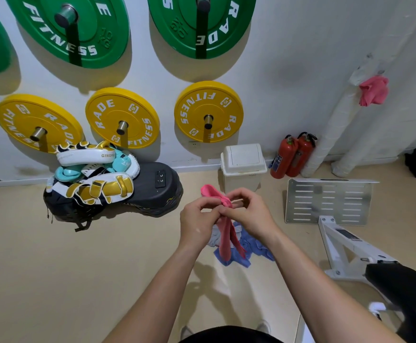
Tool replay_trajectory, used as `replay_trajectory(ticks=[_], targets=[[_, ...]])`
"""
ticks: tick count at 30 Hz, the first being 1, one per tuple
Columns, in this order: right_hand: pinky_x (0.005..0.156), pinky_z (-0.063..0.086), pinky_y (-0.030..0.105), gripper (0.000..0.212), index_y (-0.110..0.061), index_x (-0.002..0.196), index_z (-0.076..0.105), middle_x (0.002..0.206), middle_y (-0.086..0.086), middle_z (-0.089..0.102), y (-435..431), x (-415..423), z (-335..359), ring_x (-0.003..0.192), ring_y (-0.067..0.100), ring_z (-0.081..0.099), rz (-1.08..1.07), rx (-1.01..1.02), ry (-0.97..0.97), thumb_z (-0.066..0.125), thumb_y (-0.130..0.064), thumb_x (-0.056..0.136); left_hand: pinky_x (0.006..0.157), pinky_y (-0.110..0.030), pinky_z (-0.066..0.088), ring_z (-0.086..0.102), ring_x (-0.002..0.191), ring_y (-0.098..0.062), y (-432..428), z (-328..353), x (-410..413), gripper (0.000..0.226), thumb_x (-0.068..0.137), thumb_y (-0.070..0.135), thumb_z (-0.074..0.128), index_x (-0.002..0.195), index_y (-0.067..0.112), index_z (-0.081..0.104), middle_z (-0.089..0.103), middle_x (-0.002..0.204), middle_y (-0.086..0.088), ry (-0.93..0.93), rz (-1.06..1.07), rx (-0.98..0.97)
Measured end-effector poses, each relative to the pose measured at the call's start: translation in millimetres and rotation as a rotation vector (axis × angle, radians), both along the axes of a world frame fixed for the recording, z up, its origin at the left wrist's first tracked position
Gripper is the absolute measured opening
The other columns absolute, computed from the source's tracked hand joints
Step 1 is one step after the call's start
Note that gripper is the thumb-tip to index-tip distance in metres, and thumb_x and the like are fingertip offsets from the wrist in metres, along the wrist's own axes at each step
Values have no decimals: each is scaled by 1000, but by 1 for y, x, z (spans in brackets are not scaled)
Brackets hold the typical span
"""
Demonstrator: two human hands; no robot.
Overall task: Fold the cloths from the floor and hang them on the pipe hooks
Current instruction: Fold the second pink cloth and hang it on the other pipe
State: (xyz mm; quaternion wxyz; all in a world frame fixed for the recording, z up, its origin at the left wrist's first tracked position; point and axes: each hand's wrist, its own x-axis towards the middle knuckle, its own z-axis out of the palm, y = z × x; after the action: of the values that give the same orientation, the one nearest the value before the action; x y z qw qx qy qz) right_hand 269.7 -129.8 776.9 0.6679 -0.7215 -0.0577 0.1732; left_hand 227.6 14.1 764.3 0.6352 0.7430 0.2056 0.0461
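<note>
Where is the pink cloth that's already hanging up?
Head view, upper right: the hanging cloth is on the white pipe by the wall, above and right of the red extinguishers.

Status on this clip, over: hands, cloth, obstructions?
Hands: left hand and right hand both pinch pink cloth, bunched, dangling. On pipe: second pink cloth. Below, blue cloths on floor. Near pipe base: fire extinguishers, bin.
</note>
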Motion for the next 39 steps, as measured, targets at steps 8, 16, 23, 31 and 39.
replay_trajectory(ticks=[8, 16, 23, 31, 39], targets=[[75, 54, 23, 13, -6, 90, 73, 77, -2, 70, -11, 27, 8, 74, 7, 60, 85, -132, -106, 71, 4, 82, 73, -27, 54, 69, 74, -10, 16, 7, -9, 27, 88, -1, 67, 93, 23, 78, 77, 85, 4, -107, -136, 68], [77, 48, 18, 20, -10, 89, 70, 83, 1, 68, -23, 42, 30, 81, 10, 62, 162, -84, -114, 64, 9, 84, 82, -31, 47, 42, 102, -10, 61, -14, -10, 19, 72, 45, 83, 87, 40, 71, 47, 114, 20, -100, -265, 801], [79, 50, 44, 17, -19, 83, 66, 76, 2, 60, -35, 46, 20, 72, 15, 54, 101, -338, -177, 68, -2, 82, 84, -35, 53, 59, 98, -8, 70, 21, 8, 13, 79, 25, 78, 87, 22, 68, 63, 104, 14, -284, -236, 756], [72, 46, 27, 12, -8, 86, 64, 75, 8, 63, -30, 45, 34, 68, 10, 59, -7, -257, -136, 62, 2, 81, 77, -40, 57, 67, 83, -11, 57, 40, 16, 38, 84, 16, 74, 111, 33, 55, 70, 94, 10, -219, -199, 431], [86, 39, 29, 45, -36, 114, 64, 106, -4, 56, -34, 48, 58, 101, 8, 49, 340, -561, -252, 66, -33, 69, 83, -42, 55, 68, 82, -8, 35, 47, 16, 42, 84, 28, 77, 116, 33, 51, 75, 88, 16, -203, -238, 351]])
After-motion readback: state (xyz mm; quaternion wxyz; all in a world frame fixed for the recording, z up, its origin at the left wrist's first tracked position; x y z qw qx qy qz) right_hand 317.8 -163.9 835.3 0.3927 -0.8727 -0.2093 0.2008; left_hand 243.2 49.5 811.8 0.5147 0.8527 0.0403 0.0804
